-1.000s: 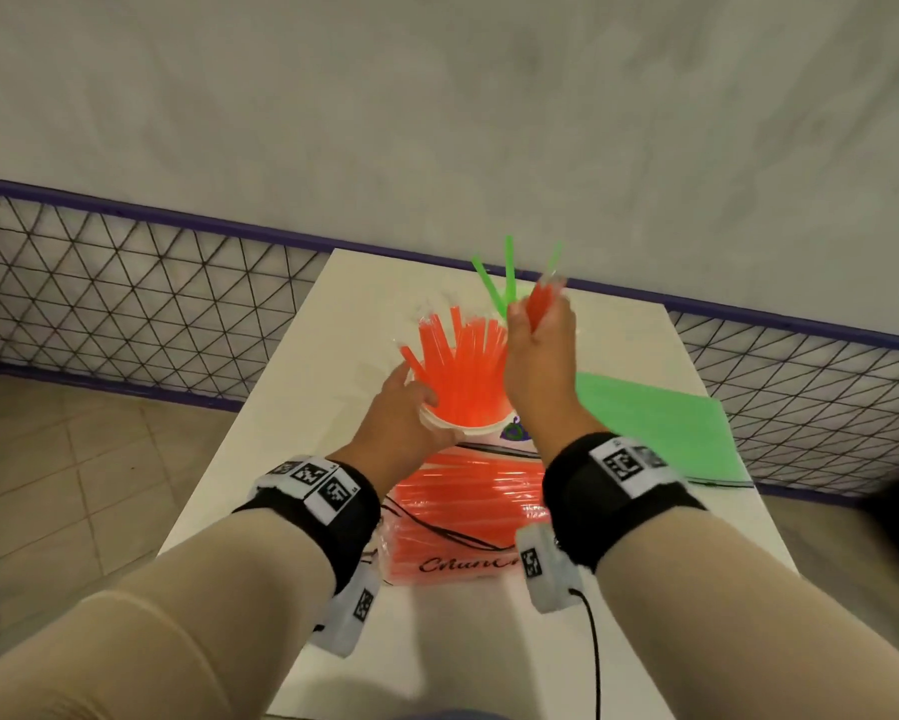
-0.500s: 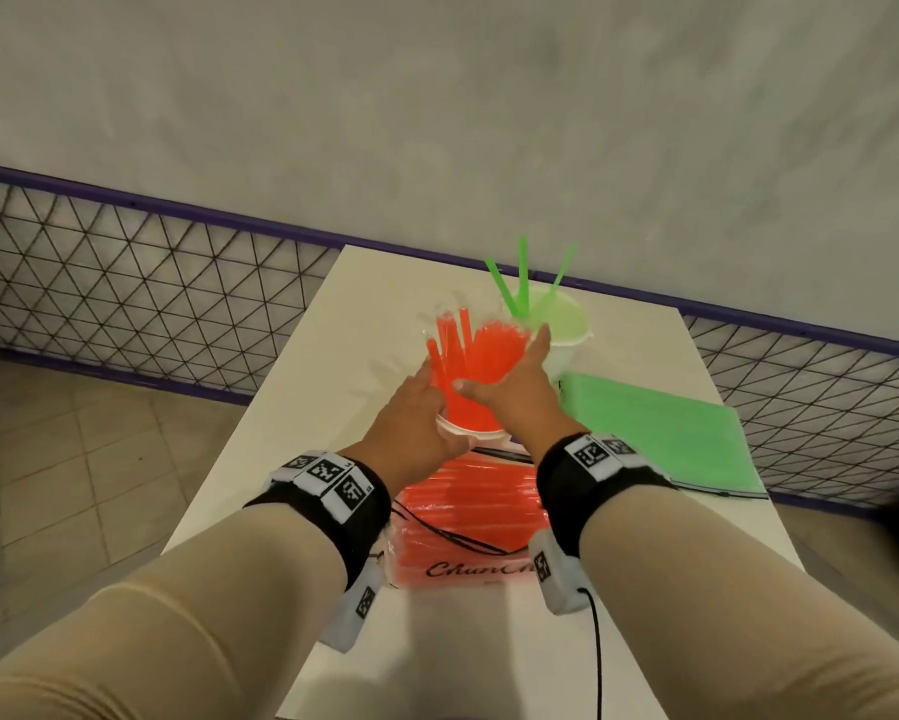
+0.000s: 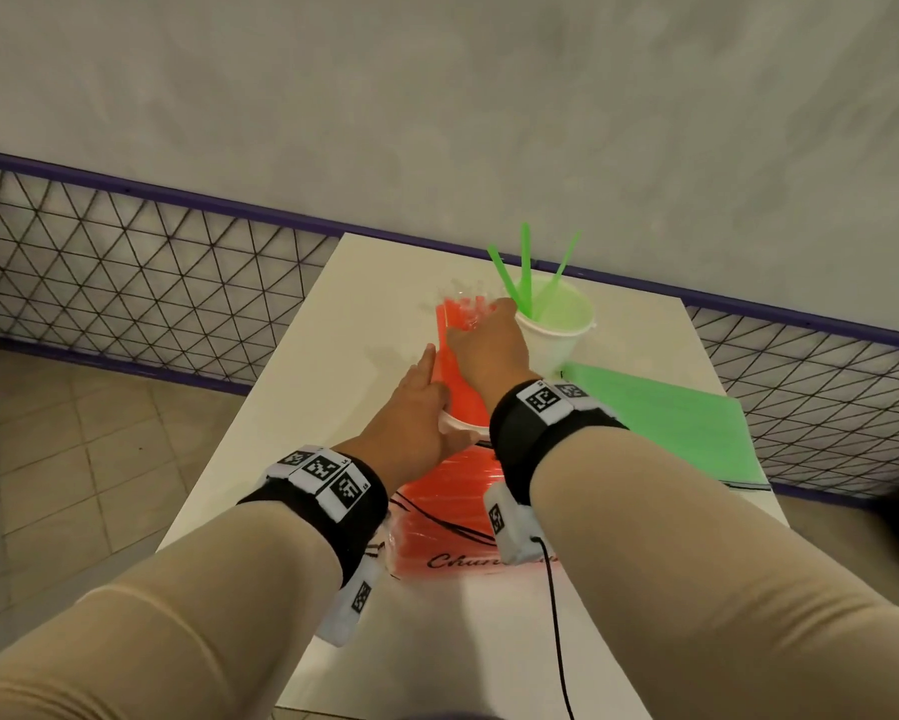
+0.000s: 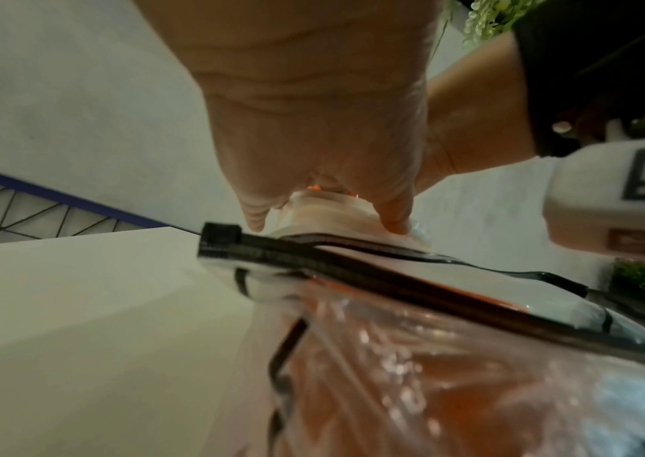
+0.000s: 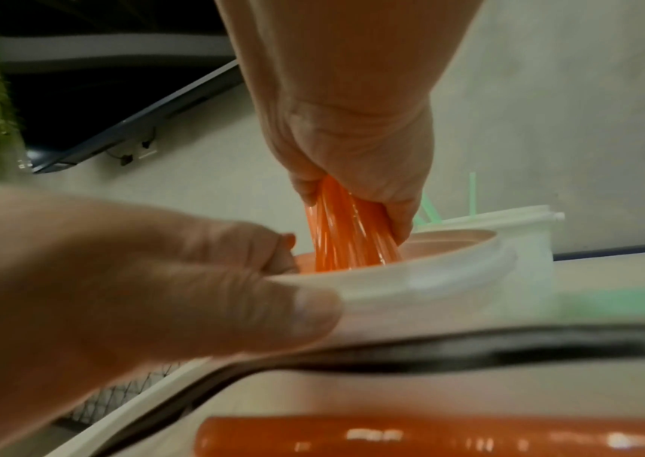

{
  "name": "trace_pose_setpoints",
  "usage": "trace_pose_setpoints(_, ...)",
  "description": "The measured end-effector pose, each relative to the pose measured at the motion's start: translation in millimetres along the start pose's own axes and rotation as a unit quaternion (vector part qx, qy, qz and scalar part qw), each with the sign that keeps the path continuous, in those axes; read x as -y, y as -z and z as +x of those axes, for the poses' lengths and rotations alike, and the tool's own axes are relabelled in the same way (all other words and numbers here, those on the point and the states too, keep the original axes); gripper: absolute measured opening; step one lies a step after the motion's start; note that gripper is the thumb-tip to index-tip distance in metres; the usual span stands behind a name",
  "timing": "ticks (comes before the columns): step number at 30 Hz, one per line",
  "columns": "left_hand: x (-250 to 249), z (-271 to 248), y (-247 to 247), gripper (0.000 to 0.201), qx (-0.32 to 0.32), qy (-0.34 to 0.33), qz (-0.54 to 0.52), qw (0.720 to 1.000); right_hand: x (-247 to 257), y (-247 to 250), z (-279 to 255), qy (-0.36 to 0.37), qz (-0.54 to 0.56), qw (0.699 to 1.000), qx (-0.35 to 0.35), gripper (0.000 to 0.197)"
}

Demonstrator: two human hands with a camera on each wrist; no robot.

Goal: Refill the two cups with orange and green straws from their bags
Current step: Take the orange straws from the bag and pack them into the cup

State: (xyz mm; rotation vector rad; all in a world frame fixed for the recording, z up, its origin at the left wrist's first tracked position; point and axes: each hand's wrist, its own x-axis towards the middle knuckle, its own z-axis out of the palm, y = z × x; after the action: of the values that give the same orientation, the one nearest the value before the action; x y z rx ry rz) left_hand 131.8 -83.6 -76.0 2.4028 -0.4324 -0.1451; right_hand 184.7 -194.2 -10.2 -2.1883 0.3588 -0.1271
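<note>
A white cup (image 3: 460, 426) of orange straws (image 3: 450, 345) stands mid-table. My left hand (image 3: 421, 402) pinches its rim (image 5: 391, 275), thumb outside. My right hand (image 3: 481, 335) reaches over the cup and grips the straws (image 5: 348, 241) in one tight bundle. Just behind and to the right is the second white cup (image 3: 556, 330), holding three green straws (image 3: 525, 272). The orange straw bag (image 3: 452, 506) lies open under my wrists, its black zip (image 4: 351, 266) near the cup's foot. The green straw bag (image 3: 660, 423) lies flat to the right.
The narrow white table (image 3: 364, 314) runs away from me to a grey wall. A purple-railed wire mesh fence (image 3: 125, 272) stands on both sides. A black cable (image 3: 554, 615) hangs from my right wrist camera. Tiled floor lies to the left.
My right hand came down from above the cups, went flat against the fanned orange straws, and now grips them in one bundle. The left hand stayed on the cup.
</note>
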Motion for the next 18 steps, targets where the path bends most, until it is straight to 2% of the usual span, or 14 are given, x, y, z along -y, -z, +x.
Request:
trace_pose_setpoints(4, -0.8, -6.1, -0.5, 0.034, -0.006, 0.017, -0.042, 0.999, -1.6, 14.1, 14.6, -0.008, 0.021, 0.999, -0.032, 0.072)
trace_pose_setpoints(7, -4.6, -7.8, 0.7, 0.033, -0.010, 0.025, -0.045, 0.999, -14.5, 17.0, 17.5, -0.056, -0.031, 0.998, 0.020, 0.067)
trace_pose_setpoints(10, -8.7, -8.9, 2.8, 0.030, -0.007, 0.033, -0.050, 0.998, -24.7, 14.9, 14.7, -0.064, -0.073, 0.994, 0.039, 0.066)
trace_pose_setpoints(13, -10.7, -12.1, 7.0, 0.030, -0.006, 0.027, -0.072, 0.997, -25.9, 17.5, 9.7, -0.067, -0.067, 0.994, 0.056, 0.095)
trace_pose_setpoints(15, -12.5, -17.3, 11.0, 0.036, -0.023, 0.025, -0.112, 0.993, -22.3, 27.0, 2.3, -0.053, -0.022, 0.998, 0.026, 0.113)
trace_pose_setpoints(16, -12.9, -20.8, 13.0, 0.038, -0.046, 0.031, -0.130, 0.990, -19.6, 33.7, -3.0, -0.031, -0.009, 0.999, -0.012, 0.115)
trace_pose_setpoints(18, -10.4, -29.9, 15.5, 0.034, -0.111, 0.062, -0.149, 0.981, -14.2, 49.1, -22.7, 0.036, 0.008, 0.995, -0.091, 0.101)
